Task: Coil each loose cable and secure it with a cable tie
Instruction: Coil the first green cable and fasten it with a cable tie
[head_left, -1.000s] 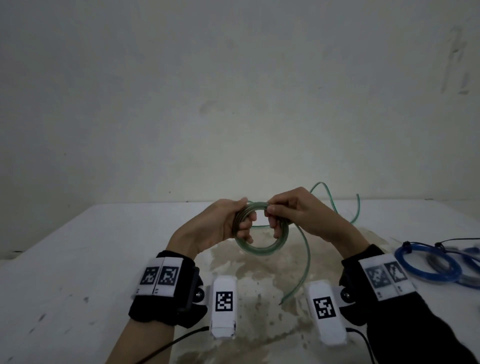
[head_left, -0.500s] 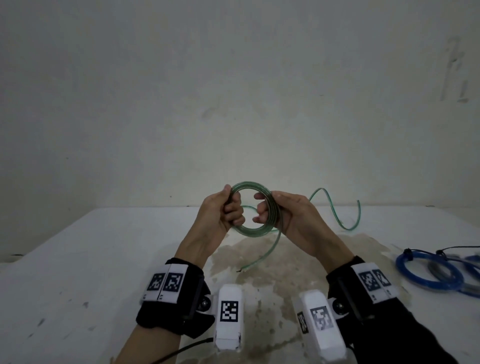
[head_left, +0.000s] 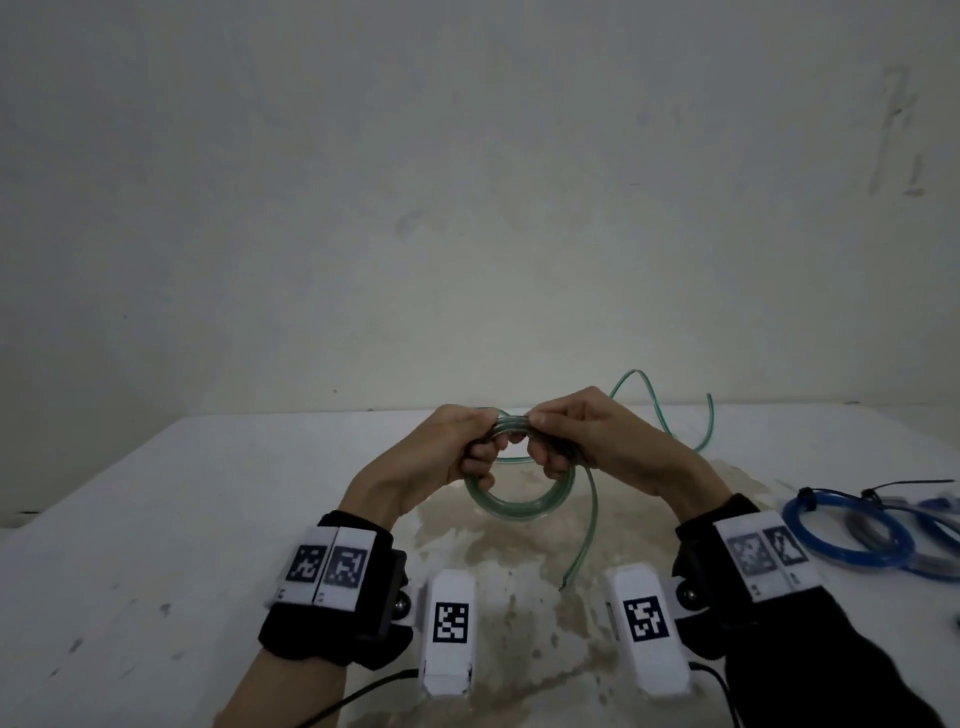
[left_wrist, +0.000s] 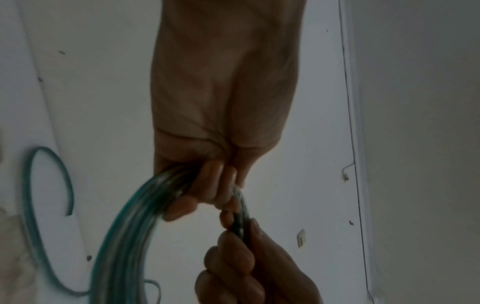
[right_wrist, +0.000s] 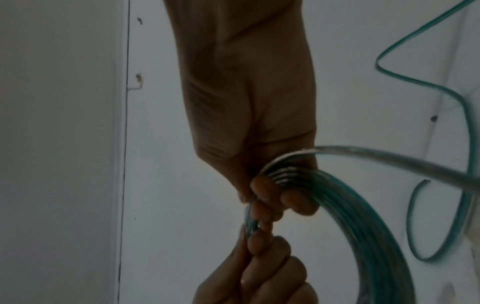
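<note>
A translucent green cable (head_left: 519, 506) is wound into a small coil held upright above the white table (head_left: 182, 519). My left hand (head_left: 470, 444) grips the coil's upper left, fingers curled through the ring (left_wrist: 207, 191). On the upper right, my right hand (head_left: 550, 441) grips it the same way (right_wrist: 275, 197). One loose end (head_left: 584, 530) hangs down from the right hand toward the table. The other free length (head_left: 670, 410) snakes over the table behind the right hand, and shows in the right wrist view (right_wrist: 426, 86). The coil's top is partly hidden by my fingers.
Coiled blue cables (head_left: 852, 530) and a grey one (head_left: 883, 540), with black ties, lie at the table's right edge. A brownish stain (head_left: 519, 597) marks the table under my hands. A plain wall (head_left: 467, 208) stands behind the table.
Both hands have dropped and turned the coil, so it now hangs below the fingers instead of standing above them. The loose end swung from the middle to below the right hand.
</note>
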